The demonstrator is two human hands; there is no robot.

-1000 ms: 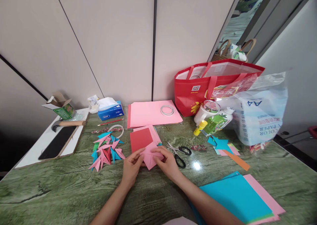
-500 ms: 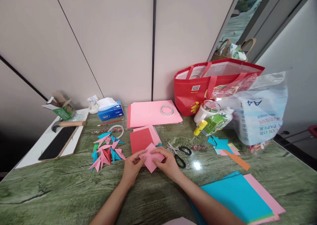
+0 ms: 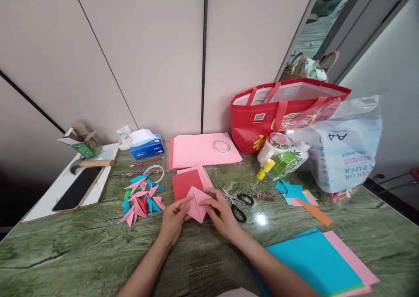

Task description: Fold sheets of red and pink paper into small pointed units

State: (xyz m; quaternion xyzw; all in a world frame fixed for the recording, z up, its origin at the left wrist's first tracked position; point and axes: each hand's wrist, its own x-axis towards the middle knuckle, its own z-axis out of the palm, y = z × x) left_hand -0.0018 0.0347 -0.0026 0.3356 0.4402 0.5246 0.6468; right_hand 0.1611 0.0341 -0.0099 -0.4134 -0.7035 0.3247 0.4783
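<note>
A folded pink paper (image 3: 197, 204) with a diamond outline and crease lines is held over the table between both my hands. My left hand (image 3: 174, 218) pinches its left edge, thumb on top. On the other side, my right hand (image 3: 221, 213) grips the right edge with thumb and fingertips. Just behind lies a red sheet (image 3: 186, 182) on top of pink sheets. Black-handled scissors (image 3: 238, 201) lie partly spread to the right of my right hand. Left of my left hand sits a pile of pointed folded paper pieces (image 3: 140, 199) in pink, blue, red and green.
At the back are a blue tissue box (image 3: 146, 148), a stack of pink paper (image 3: 193, 151) and a red bag (image 3: 245, 127). A glue stick (image 3: 266, 169) and white bottles stand right. Blue sheets (image 3: 314, 260) lie front right; a phone (image 3: 77, 189) and hammer (image 3: 94, 162) left.
The pink paper has changed from a cross-creased face with side flaps to a smoother diamond with a diagonal crease. My hands have shifted slightly around it.
</note>
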